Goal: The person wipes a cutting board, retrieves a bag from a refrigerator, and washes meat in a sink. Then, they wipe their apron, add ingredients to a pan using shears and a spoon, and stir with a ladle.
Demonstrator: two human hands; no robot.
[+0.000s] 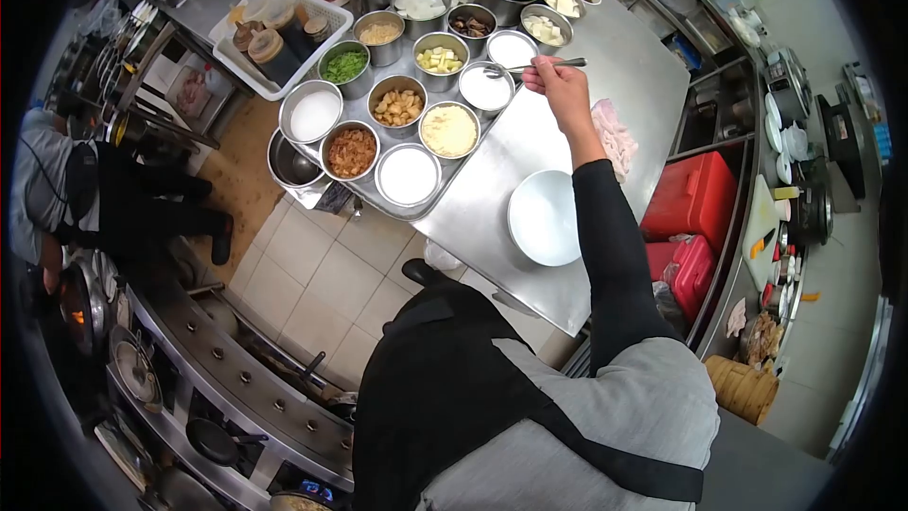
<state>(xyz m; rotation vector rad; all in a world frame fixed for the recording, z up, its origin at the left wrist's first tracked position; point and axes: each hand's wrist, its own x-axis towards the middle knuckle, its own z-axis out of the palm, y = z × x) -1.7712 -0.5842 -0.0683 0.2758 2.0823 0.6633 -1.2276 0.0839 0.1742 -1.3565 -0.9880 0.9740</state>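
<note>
My right hand [562,90] is closed around the handle of a metal spoon [522,67]. The spoon's far end reaches over a metal container of white powder [485,90]. Another container of white powder [512,49] stands right behind it. Below my forearm, a white bowl [541,220] sits on the steel table [478,199], partly covered by my black sleeve. Pale pink raw meat [615,139] lies on the table just right of my wrist. My left hand is out of sight.
Metal containers crowd a tray, among them chopped green herbs [345,66], diced yellow pieces [441,60] and browned bits [352,151]. A white basket [284,43] holds sauce bottles. Red boxes [690,203] stand under the right side. At left, another person [90,185] works by the stove.
</note>
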